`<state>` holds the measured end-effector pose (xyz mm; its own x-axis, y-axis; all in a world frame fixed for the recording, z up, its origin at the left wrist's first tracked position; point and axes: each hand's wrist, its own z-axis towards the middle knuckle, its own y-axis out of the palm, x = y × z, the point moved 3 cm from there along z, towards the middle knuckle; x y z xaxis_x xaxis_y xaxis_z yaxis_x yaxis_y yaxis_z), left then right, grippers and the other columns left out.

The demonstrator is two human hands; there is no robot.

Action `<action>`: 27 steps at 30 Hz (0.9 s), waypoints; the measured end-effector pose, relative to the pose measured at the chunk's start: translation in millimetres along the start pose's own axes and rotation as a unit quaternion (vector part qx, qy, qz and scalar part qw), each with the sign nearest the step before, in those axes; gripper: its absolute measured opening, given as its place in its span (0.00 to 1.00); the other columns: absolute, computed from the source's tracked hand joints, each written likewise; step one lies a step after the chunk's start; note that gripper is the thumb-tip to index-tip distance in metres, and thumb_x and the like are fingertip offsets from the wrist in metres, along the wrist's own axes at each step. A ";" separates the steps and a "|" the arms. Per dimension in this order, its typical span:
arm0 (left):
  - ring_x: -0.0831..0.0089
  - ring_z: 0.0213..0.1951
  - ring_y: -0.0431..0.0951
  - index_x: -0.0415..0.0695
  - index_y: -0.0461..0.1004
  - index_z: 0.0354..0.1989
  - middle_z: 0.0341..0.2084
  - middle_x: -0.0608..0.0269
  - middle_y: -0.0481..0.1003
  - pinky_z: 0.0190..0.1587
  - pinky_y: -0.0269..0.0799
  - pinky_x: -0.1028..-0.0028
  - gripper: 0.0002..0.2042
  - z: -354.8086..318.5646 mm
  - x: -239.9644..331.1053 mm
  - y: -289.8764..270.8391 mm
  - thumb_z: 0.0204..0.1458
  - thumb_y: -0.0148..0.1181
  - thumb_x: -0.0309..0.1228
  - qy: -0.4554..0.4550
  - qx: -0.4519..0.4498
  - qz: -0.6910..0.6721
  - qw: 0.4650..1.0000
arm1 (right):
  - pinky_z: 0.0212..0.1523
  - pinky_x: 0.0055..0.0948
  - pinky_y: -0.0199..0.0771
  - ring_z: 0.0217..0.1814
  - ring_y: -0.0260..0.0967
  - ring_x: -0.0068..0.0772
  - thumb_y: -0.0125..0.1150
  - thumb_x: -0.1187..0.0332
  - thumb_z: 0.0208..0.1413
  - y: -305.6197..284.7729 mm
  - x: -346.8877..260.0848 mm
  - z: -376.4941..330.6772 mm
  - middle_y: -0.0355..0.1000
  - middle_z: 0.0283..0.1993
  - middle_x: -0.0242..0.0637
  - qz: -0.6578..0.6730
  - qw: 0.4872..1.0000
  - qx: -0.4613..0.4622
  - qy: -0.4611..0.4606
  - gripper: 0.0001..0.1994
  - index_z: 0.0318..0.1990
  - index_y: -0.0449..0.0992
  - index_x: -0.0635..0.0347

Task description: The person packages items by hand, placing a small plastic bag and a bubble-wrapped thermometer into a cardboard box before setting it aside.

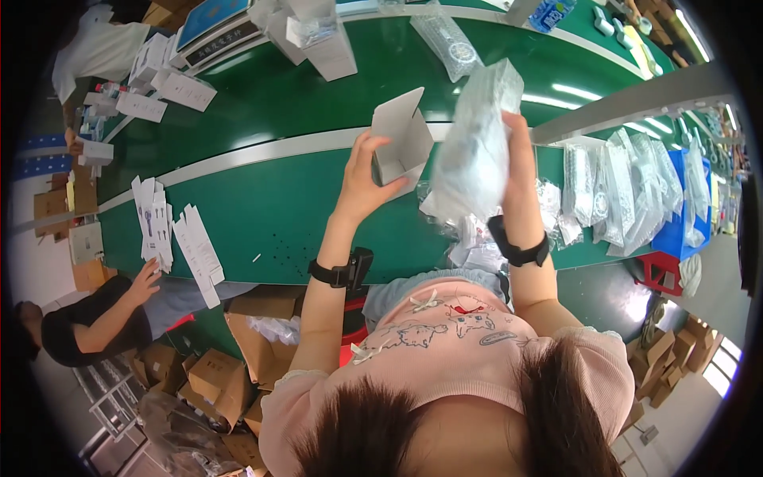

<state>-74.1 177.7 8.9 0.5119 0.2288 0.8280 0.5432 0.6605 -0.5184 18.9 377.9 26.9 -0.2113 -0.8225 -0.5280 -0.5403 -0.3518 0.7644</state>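
In my left hand (364,181) is a small white carton (402,141), its top flap up and its open mouth showing a bare inside wall. Thumb and fingers grip it from the left side. My right hand (520,163) is closed round a bulky package in clear bubble wrap (474,143), held up just right of the carton and apart from it. What the wrap contains is too blurred to make out. Below the package, small clear plastic packets (548,195) lie in a pile near the table edge, partly hidden by my right wrist.
Several bubble-wrapped pieces (612,187) stand in a row at the right, beside a blue bin (674,230). Another wrapped piece (455,49) lies across the table. Flat white cartons (199,253) lie at left, near another person's hand (146,278). A grey metal bar (628,103) crosses the right side.
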 end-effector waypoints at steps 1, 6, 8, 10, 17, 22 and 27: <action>0.45 0.51 0.61 0.43 0.57 0.49 0.51 0.50 0.59 0.49 0.62 0.60 0.35 -0.3 2.0 5.3 0.29 0.70 0.30 0.003 -0.003 -0.002 1.000 | 0.50 0.37 0.64 0.50 0.62 0.37 0.49 0.69 0.46 6.2 4.1 6.8 0.62 0.50 0.40 -0.004 0.997 0.016 -0.072 0.23 0.53 0.57 0.59; 0.48 0.49 0.65 0.42 0.51 0.47 0.50 0.43 0.59 0.48 0.64 0.62 0.37 -4.7 17.7 31.7 0.29 0.71 0.29 -0.092 0.124 -0.006 0.988 | 0.51 0.38 0.62 0.51 0.59 0.43 0.55 0.66 0.47 34.1 27.5 6.6 0.61 0.48 0.41 -0.237 0.849 0.159 -0.446 0.22 0.50 0.60 0.60; 0.50 0.48 0.66 0.43 0.47 0.45 0.49 0.39 0.59 0.48 0.64 0.62 0.38 -11.0 7.1 34.9 0.29 0.72 0.28 -0.153 0.207 -0.009 0.966 | 0.51 0.38 0.60 0.51 0.59 0.45 0.56 0.66 0.46 39.5 28.8 -2.7 0.61 0.48 0.41 -0.341 0.747 0.202 -0.534 0.23 0.50 0.60 0.61; 0.51 0.48 0.65 0.43 0.47 0.44 0.48 0.38 0.59 0.48 0.64 0.62 0.38 -10.2 0.9 34.6 0.28 0.72 0.28 -0.096 0.226 -0.012 0.969 | 0.53 0.38 0.57 0.53 0.56 0.45 0.57 0.66 0.45 54.6 31.6 -9.2 0.60 0.49 0.41 -0.522 0.637 -0.046 -0.566 0.22 0.49 0.63 0.59; 0.52 0.50 0.63 0.44 0.45 0.41 0.51 0.36 0.55 0.50 0.62 0.61 0.38 -32.8 -19.9 14.3 0.28 0.72 0.25 0.028 0.232 -0.029 0.972 | 0.55 0.40 0.54 0.58 0.50 0.48 0.63 0.58 0.41 39.3 23.3 70.0 0.59 0.51 0.42 -0.583 0.579 -0.274 -0.500 0.24 0.49 0.69 0.50; 0.56 0.49 0.63 0.45 0.45 0.41 0.48 0.42 0.56 0.50 0.61 0.63 0.37 -49.6 -25.4 7.8 0.29 0.72 0.26 -0.012 0.296 -0.055 0.954 | 0.52 0.41 0.61 0.53 0.56 0.51 0.61 0.63 0.38 13.2 18.2 197.3 0.59 0.53 0.45 -0.781 0.437 0.073 -0.441 0.27 0.52 0.66 0.40; 0.61 0.45 0.64 0.44 0.47 0.42 0.42 0.48 0.58 0.46 0.63 0.66 0.36 -45.0 -20.6 6.1 0.30 0.72 0.27 -0.024 0.276 0.032 0.960 | 0.44 0.41 0.68 0.48 0.60 0.47 0.63 0.65 0.36 -37.5 18.5 216.7 0.61 0.47 0.37 -0.833 0.483 -0.017 -0.269 0.24 0.46 0.69 0.37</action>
<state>-51.4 144.9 -21.0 0.4944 0.3045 0.8141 0.0702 0.9196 -0.3866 -141.2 472.7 -91.7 0.3071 0.8473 -0.4334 -0.3143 -0.3396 -0.8865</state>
